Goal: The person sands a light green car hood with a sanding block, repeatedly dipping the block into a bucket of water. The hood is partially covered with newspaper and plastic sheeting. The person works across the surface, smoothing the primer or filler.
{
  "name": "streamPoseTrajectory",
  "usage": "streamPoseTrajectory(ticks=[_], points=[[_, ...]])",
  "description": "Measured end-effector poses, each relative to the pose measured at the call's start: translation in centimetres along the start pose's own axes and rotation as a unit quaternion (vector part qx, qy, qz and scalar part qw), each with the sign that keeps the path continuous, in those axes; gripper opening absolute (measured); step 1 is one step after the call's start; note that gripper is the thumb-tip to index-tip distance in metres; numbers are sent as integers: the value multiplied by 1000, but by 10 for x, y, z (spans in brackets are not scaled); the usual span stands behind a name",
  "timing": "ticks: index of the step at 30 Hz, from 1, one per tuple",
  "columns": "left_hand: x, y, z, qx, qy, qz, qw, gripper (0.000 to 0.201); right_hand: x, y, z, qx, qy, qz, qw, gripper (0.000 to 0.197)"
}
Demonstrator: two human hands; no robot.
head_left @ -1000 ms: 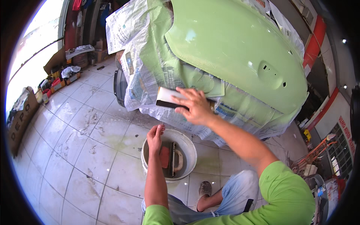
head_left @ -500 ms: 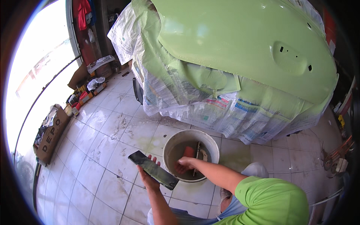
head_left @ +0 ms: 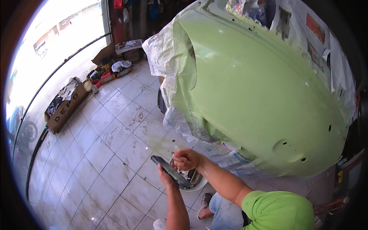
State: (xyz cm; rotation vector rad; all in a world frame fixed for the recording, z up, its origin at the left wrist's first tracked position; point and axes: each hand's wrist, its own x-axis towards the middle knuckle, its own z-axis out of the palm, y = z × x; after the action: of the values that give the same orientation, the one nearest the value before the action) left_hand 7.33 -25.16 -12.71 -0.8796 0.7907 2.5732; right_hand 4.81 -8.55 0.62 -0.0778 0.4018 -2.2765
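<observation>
My left grip (head_left: 167, 179): closed around long, flat, dark rectangular block (head_left: 175, 174), above round off-white plastic bucket (head_left: 200, 186) | block's long axis: upper left to lower right | my right grip (head_left: 185, 159): curled tight, just right of block's upper half, contents hidden

bright daylight (head_left: 57, 46) is flooding through a wide opening at left; a cardboard box (head_left: 69, 110) is sitting beside it on stained, pale floor tiles (head_left: 115, 134).

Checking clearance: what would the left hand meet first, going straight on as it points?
Past the dark block the left hand holds, the way looks free over tiled floor, though depth is unclear.
</observation>
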Motion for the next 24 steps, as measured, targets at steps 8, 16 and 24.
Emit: streamPoseTrajectory(ticks=[8, 16, 24], points=[[-87, 2, 431, 268, 28, 424, 865, 62, -77, -262, 328, -934, 258, -41, 242, 25], [-215, -91, 418, 441, 48, 406, 799, 64, -186, -323, 352, -993, 88, -41, 63, 32], [-134, 16, 493, 382, 85, 478, 786, 50, -173, -314, 366, -983, 115, -81, 118, 33]])
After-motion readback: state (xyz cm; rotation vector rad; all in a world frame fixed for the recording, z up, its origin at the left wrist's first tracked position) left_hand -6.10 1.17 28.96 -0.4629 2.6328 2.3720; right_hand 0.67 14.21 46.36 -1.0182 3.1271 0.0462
